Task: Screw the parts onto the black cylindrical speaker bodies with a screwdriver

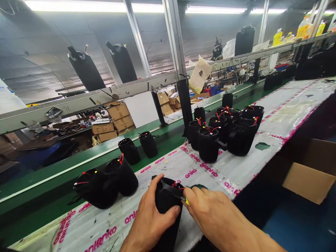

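Observation:
A black cylindrical housing (168,199) stands tilted at the front edge of the worktop, red wires showing at its open top. My left hand (154,213) is wrapped round its left side, thumb across the front. At the right of its rim, my right hand (207,206) is closed on a small tool with a yellow part (187,201), whose dark tip touches the rim by a black strap. Most of the tool is hidden inside the fingers. The housing's lower end runs out of view.
Several black housings with red wires (208,145) stand on the covered worktop (157,168) at the right, two more (122,176) at the left. Others (148,143) stand on the green conveyor (168,134). A metal rail (147,84) crosses behind. An open cardboard box (309,182) is low at the right.

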Motion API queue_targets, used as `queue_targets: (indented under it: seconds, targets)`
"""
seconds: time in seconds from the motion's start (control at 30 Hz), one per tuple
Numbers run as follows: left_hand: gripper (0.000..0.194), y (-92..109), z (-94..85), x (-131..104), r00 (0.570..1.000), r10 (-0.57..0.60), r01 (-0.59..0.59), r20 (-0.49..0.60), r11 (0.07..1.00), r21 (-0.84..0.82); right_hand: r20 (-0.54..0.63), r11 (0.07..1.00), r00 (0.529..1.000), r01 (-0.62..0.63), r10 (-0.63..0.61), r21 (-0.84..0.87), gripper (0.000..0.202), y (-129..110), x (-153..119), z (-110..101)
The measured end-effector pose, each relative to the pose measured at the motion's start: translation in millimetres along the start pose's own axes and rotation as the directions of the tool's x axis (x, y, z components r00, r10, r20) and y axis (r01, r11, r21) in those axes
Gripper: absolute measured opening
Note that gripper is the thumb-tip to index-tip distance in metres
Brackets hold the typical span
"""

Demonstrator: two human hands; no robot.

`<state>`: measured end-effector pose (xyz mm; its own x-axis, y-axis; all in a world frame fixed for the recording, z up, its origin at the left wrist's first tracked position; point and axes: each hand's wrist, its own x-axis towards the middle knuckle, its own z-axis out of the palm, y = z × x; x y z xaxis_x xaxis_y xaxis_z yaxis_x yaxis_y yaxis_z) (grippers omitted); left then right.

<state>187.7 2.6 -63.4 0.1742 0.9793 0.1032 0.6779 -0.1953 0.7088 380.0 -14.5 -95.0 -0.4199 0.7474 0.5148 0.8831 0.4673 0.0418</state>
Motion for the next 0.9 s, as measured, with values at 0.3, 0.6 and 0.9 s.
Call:
queue_targets:
  seconds: [0.3, 0.6, 0.9]
  targets:
    - [0.076, 2, 0.8, -1, 1.0, 0.007, -0.007, -0.012, 1.0, 0.009, 0.01, 0.996, 0.999, -0.051, 0.052, -0.076, 0.027, -6, 4, -4]
    - [0.076, 2, 3.5, -2, 0.998, 0.029, -0.027, -0.047, 0.998, 0.052, 0.152, 0.988, 0.984, 0.107, -0.09, -0.11, 0.018, 1, 8, -24]
    - [0.071, -4, 9.1, -1, 0.973, 0.135, -0.15, -0.189, 0.986, -0.069, 0.062, 0.972, 0.998, -0.034, 0.02, 0.234, 0.004, 6, 1, -8]
